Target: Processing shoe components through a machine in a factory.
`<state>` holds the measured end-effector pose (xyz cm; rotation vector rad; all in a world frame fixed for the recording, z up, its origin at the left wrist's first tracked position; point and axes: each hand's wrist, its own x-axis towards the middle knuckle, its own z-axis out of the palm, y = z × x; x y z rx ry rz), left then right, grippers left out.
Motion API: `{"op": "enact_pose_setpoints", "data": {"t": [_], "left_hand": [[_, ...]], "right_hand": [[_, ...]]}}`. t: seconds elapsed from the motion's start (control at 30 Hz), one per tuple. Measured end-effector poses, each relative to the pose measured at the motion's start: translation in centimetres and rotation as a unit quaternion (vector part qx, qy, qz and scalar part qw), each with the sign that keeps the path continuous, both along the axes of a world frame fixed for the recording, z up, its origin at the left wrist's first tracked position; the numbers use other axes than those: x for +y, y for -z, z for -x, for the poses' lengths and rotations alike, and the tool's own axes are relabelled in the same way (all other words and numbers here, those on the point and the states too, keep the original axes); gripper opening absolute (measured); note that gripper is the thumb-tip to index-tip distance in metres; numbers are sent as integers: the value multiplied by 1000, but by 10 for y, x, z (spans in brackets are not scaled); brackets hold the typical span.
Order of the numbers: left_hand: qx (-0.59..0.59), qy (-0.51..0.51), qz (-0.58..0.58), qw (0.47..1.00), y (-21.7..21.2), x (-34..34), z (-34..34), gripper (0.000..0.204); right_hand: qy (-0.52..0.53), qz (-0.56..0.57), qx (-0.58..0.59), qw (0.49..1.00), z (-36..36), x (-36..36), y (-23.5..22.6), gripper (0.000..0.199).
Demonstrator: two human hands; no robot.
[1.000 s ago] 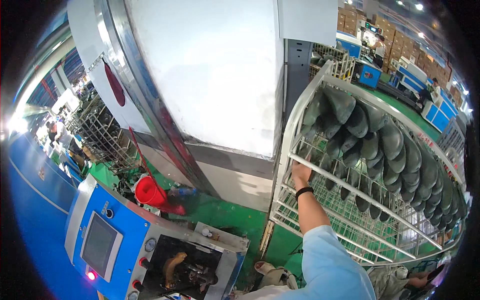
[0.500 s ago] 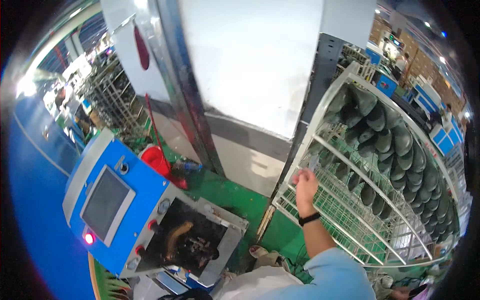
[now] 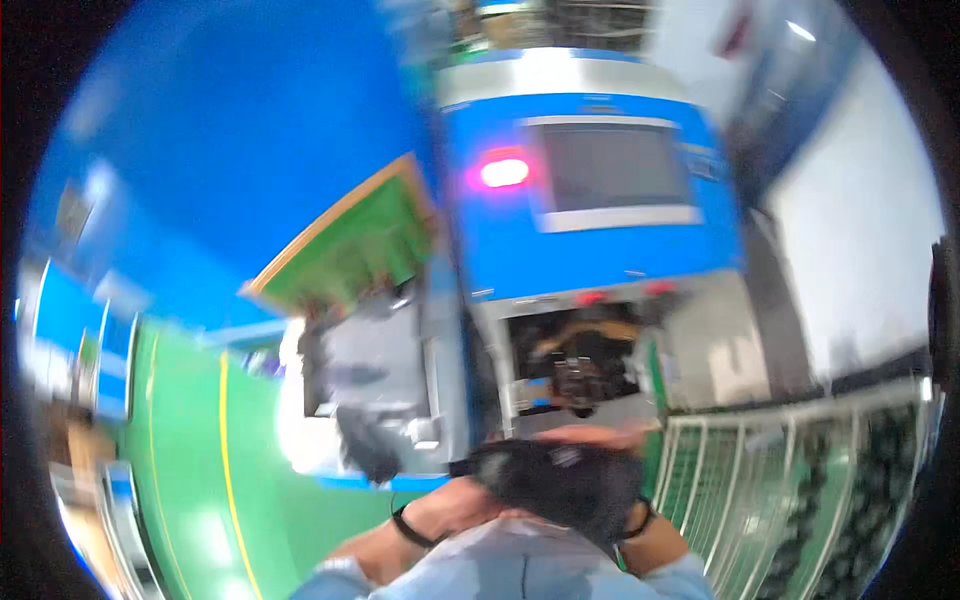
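Observation:
A black, soft-looking thing is close in front of my body, too blurred to tell its kind. My left hand grips its left end, with a dark band round the wrist. My right hand has hold of it from the far and right side; a strip of fingers shows past its far edge, the rest is hidden behind it. Just beyond stands a blue machine with a dark work opening, where a curved brown part and dark metal fittings show.
A grey screen and a glowing red light are on the machine. Left of it is a workstation with a dark grey piece at its near edge and a green board behind. A white wire rack with dark pieces stands right.
The view has swung left, so the machine is now ahead and the rack at the lower right. My right hand has come from beside the rack to my front, where both hands hold the black thing.

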<state>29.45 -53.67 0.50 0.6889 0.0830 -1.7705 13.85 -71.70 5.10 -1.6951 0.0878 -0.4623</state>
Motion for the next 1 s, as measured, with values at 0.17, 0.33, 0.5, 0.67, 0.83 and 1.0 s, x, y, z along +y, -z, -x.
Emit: {"op": "enact_pose_setpoints", "data": {"t": [0.17,0.33,0.5,0.67,0.83,1.0], "left_hand": [[-336,-39,165,926,-23,-28,-18,104],[-292,117,133,940,-25,-58,-17,84],[-567,327,240,717,-3,-57,-33,39],[-394,180,224,873,16,-60,23,21],[-406,93,-4,909,-21,-60,36,27],[-361,24,-107,926,39,-78,23,28]], "right_hand": [[212,-254,49,942,-4,0,-6,76],[131,-563,100,810,16,3,28,63],[59,-654,115,745,34,25,30,54],[174,-646,103,736,78,-29,73,47],[316,-230,169,905,72,-63,38,85],[308,19,241,920,45,-94,49,91]]}}
